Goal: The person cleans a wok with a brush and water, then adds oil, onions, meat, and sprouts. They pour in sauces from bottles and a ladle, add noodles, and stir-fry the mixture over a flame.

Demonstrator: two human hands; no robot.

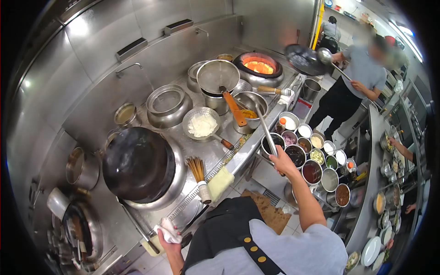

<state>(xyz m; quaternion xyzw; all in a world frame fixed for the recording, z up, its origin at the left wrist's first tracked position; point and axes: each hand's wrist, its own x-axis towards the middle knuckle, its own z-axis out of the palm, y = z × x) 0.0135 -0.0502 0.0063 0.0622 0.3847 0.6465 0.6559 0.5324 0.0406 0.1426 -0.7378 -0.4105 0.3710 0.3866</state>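
Observation:
My right hand [284, 162] is closed around the long metal handle of a ladle [266, 128]. The ladle's far end reaches into a steel bowl [263, 98] with orange-yellow food inside; its head is hard to make out. Low in the view, my left hand [170, 245] grips a folded white cloth [168, 230]. Ahead of that hand, a black wok [137, 162] rests tilted on a round steel burner ring [178, 176]. Beside the wok are a bamboo brush [197, 172] and a perforated strainer [188, 121] holding white pieces.
A mesh skimmer [218, 75] with an orange handle sits on a pot. Behind it, a burner [259, 68] glows orange. Several seasoning pots [312, 172] stand at right. A co-worker [360, 73] holds another wok [305, 59] and ladle. A counter with dishes [370, 251] runs along the right.

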